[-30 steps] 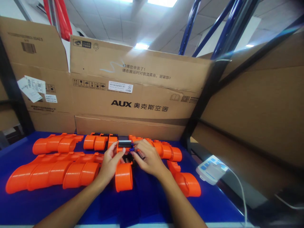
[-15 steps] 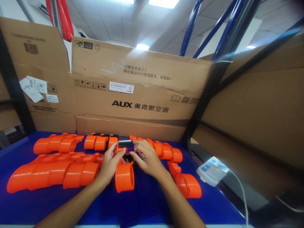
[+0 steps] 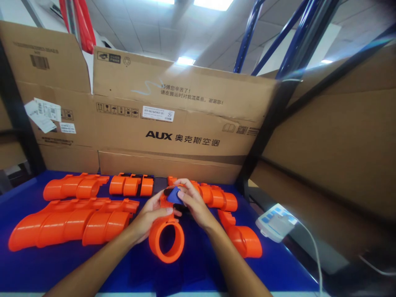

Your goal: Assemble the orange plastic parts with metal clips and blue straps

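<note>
One large AUX carton is standing as a backdrop beyond the orange ringed part. The blue tabletop is stretching beneath that part and out to both sides of it. Overlapping orange pieces are lining the surface to its left, while further orange pieces are lying beyond it to the right. Nearer, a pair of joined orange curves is resting to its right, with a white power strip sitting farther out on that side.

The left hand is closing around the ringed part's narrow upper section from the left, its thumb pressing along the near side. The right hand is coming at that same end from the right, pinching a small blue piece between thumb and fingers. The ringed part's long axis is running roughly away from the wearer: the round opening is facing back toward the body, and the narrow end is pointing toward the carton. The blue piece is sitting at that far end, nearer the right hand than the left; whether it is seating against the orange or only covering it, I cannot tell.
</note>
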### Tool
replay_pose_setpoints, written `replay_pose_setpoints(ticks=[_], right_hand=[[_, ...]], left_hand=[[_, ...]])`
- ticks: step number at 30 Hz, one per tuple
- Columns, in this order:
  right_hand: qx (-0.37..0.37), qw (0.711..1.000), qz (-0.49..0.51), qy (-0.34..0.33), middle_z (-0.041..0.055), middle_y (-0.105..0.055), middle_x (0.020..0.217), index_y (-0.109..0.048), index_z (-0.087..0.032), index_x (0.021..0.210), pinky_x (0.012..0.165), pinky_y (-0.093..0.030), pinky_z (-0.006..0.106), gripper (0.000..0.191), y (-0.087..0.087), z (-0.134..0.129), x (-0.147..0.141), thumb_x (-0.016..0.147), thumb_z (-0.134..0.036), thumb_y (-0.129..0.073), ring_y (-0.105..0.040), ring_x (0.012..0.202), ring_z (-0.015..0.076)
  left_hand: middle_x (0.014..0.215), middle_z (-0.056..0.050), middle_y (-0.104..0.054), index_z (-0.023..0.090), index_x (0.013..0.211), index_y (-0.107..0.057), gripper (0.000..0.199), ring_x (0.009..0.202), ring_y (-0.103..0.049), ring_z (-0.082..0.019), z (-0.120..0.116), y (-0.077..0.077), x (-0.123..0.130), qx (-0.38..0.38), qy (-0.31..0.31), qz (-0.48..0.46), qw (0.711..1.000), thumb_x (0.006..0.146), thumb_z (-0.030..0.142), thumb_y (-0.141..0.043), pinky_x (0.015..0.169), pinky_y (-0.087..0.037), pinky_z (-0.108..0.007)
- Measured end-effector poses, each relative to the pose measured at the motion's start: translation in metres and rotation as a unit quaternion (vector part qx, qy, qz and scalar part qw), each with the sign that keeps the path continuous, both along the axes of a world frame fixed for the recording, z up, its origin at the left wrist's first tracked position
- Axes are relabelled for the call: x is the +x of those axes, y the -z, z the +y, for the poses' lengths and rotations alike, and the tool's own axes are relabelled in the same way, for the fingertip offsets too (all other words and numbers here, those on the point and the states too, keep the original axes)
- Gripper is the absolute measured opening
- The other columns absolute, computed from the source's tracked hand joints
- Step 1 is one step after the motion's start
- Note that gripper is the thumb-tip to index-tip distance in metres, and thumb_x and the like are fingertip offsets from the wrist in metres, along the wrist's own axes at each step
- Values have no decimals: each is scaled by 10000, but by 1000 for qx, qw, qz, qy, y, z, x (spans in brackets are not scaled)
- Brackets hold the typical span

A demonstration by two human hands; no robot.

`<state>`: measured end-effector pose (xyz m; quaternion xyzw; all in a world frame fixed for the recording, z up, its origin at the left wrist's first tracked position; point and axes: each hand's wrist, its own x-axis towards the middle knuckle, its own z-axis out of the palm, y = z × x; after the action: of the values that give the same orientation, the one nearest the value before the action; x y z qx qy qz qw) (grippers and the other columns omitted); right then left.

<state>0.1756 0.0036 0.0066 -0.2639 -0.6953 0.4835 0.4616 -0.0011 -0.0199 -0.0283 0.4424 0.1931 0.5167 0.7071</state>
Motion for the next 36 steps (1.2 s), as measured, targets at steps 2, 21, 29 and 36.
replay_pose_setpoints(ticks=[2, 21, 29, 36], right_hand=[[11, 1000, 8, 11, 35, -639, 989, -474, -272, 1179, 760, -515, 314, 378, 1, 0, -1, 926, -499, -637, -625, 868, 193], [99, 987, -54, 111, 10, -570, 894, -488, -248, 968, 719, -515, 304, 354, 12, 4, -13, 892, -534, -682, -568, 784, 164], [120, 982, -99, 108, 54, -663, 1053, -541, -238, 1200, 870, -513, 356, 286, 8, 2, -12, 1029, -463, -494, -634, 980, 196], [267, 885, -344, 162, 26, -613, 742, -591, -204, 691, 744, -419, 349, 287, 8, 0, 0, 962, -297, -601, -545, 792, 204]], left_hand=[[1198, -133, -730, 238, 1284, -666, 583, 995, -743, -319, -2, -1, -1, 4, 4, -4, 1000, 731, 258, -850, 853, -589, -421], [932, -89, -768, 170, 1127, -774, 411, 853, -703, -231, 10, -4, -7, 77, -170, 101, 977, 778, 385, -805, 730, -549, -284], [847, -78, -758, 156, 1081, -758, 430, 823, -720, -229, 14, -2, -9, 49, -187, 88, 977, 749, 421, -830, 661, -547, -267], [767, -62, -757, 169, 979, -679, 396, 714, -748, -246, 21, 2, -14, -41, -168, -18, 985, 739, 451, -821, 638, -584, -326]])
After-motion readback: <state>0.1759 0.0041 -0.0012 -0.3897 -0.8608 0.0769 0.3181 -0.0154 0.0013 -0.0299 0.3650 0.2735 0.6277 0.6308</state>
